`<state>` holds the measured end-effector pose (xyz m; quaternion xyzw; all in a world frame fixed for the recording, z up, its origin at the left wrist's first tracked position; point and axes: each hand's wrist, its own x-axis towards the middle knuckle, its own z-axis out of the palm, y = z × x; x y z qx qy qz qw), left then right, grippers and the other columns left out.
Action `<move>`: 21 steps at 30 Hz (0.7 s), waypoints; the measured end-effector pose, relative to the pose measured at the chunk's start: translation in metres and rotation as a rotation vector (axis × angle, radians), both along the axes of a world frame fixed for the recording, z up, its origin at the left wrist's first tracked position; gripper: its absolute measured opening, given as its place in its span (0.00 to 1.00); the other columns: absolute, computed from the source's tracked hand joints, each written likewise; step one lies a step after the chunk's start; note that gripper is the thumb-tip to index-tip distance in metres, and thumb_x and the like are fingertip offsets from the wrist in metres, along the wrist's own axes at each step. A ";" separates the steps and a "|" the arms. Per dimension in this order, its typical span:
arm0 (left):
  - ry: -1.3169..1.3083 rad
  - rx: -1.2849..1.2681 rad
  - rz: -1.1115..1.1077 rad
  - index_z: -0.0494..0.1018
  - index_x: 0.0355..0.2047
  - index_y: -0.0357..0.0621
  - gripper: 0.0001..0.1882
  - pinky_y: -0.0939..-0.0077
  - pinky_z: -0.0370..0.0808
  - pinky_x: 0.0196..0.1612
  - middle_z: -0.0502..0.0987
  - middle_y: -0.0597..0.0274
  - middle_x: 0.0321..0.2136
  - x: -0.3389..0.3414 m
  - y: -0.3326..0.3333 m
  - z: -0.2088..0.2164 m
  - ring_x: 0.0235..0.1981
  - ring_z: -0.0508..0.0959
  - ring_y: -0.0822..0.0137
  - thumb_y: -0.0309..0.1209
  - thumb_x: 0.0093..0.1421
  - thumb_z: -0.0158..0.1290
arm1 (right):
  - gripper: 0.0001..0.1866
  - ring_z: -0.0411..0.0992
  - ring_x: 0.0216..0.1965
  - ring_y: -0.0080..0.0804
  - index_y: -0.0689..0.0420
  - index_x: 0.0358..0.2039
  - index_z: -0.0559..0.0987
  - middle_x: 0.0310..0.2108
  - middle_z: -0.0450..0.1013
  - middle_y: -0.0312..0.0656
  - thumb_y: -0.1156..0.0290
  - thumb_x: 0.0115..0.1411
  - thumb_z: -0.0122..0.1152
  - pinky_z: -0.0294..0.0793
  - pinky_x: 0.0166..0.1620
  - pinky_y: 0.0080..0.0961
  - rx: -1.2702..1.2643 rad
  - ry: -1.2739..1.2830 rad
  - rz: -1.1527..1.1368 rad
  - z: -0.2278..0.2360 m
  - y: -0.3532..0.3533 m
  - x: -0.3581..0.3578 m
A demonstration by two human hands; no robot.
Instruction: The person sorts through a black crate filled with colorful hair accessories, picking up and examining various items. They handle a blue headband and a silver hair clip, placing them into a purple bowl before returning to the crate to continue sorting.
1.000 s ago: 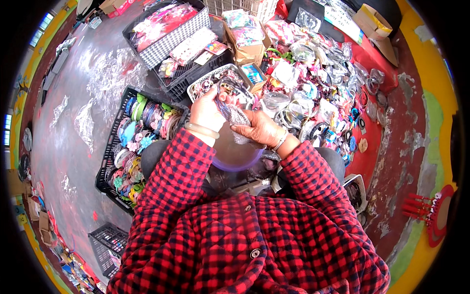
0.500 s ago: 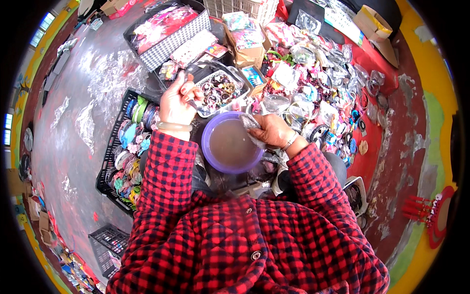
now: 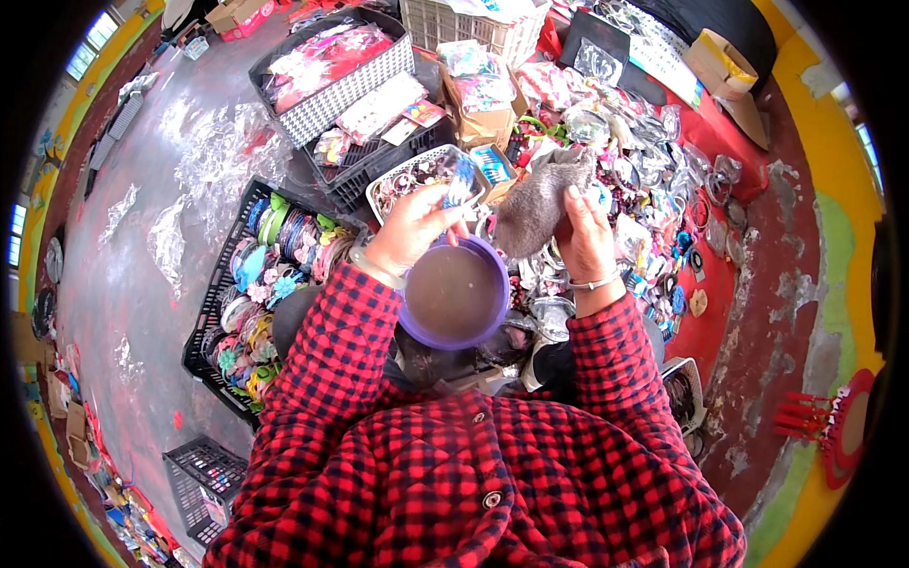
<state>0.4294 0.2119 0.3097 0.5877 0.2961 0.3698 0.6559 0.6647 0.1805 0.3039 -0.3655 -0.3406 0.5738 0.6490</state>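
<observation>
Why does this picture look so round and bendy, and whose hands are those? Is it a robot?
No robot here! Those are a person's own bare hands, reaching out of red-and-black checked sleeves. The camera sits on the person's head and looks down. Its very wide fisheye lens makes straight edges bend.

The right hand holds a soft-looking grey cloth. The left hand seems to hold something blue and see-through, too blurry to name.

Near the hands is a purple bowl with cloudy liquid inside. To the left, a black crate holds colourful bands, some with flowers. To the right, a big heap of small things, many in clear wrapping, lies on a red surface.
</observation>
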 end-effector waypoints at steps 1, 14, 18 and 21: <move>0.014 -0.005 -0.035 0.66 0.38 0.33 0.08 0.81 0.70 0.31 0.74 0.59 0.25 0.006 -0.004 -0.002 0.26 0.73 0.74 0.26 0.60 0.44 | 0.06 0.67 0.31 0.17 0.58 0.34 0.74 0.28 0.71 0.31 0.70 0.60 0.52 0.66 0.36 0.16 0.020 -0.095 -0.059 0.003 -0.001 -0.002; 0.021 0.079 0.109 0.71 0.35 0.40 0.07 0.80 0.70 0.28 0.73 0.66 0.23 0.024 -0.024 -0.041 0.24 0.73 0.75 0.22 0.56 0.47 | 0.20 0.66 0.50 0.47 0.61 0.47 0.71 0.48 0.67 0.49 0.81 0.51 0.53 0.63 0.52 0.32 0.617 -1.000 0.118 0.008 -0.024 -0.054; 0.243 0.203 -0.132 0.72 0.33 0.40 0.06 0.79 0.70 0.27 0.74 0.66 0.21 0.027 -0.021 -0.035 0.23 0.73 0.74 0.23 0.56 0.46 | 0.12 0.68 0.38 0.19 0.61 0.43 0.73 0.39 0.71 0.38 0.76 0.59 0.49 0.68 0.38 0.15 0.430 -0.714 -0.022 -0.017 -0.012 -0.041; 0.233 0.268 -0.250 0.71 0.30 0.37 0.05 0.80 0.70 0.27 0.74 0.62 0.20 0.029 -0.031 -0.020 0.22 0.74 0.73 0.24 0.57 0.45 | 0.10 0.65 0.31 0.15 0.60 0.40 0.75 0.31 0.72 0.32 0.74 0.59 0.52 0.67 0.33 0.14 0.022 -0.474 -0.050 -0.035 0.005 -0.015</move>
